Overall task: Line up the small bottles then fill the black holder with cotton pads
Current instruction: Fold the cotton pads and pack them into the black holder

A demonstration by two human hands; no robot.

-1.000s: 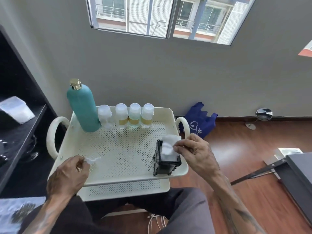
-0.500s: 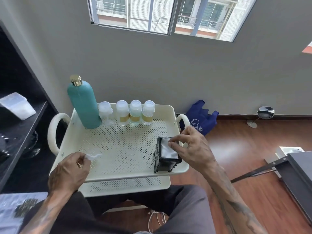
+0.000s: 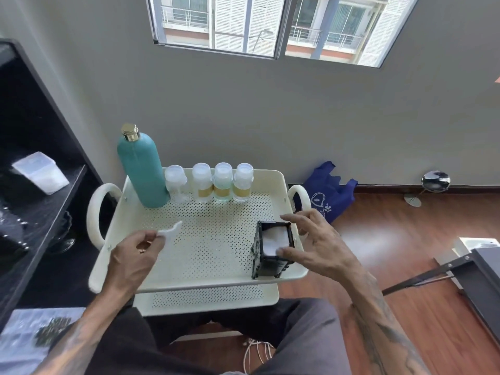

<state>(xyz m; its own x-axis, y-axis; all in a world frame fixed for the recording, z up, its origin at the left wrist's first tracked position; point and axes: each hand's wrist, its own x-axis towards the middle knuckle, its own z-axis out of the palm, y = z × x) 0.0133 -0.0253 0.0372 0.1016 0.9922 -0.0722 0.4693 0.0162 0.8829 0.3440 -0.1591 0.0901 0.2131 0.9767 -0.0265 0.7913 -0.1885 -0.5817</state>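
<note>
Several small clear bottles point(image 3: 223, 182) stand in a row along the far edge of the cream perforated tray point(image 3: 205, 255), beside a tall teal bottle point(image 3: 141, 167). The black holder point(image 3: 272, 250) stands at the tray's right front, with white cotton pads point(image 3: 274, 240) inside. My right hand point(image 3: 315, 242) hovers over the holder with fingers spread, thumb tip on the pads. My left hand point(image 3: 138, 255) pinches a white cotton pad point(image 3: 170, 234) above the tray's left front.
The tray tops a cart with white loop handles point(image 3: 94, 212) and a lower shelf point(image 3: 205, 299). A black shelf unit point(image 3: 32, 201) stands left with a plastic container point(image 3: 40, 171). A blue bag point(image 3: 328, 190) lies on the wooden floor; a dark frame point(image 3: 460, 272) sits right.
My right hand pushed the cotton pad down into the black holder and opened its fingers. My left hand rose slightly with its pad.
</note>
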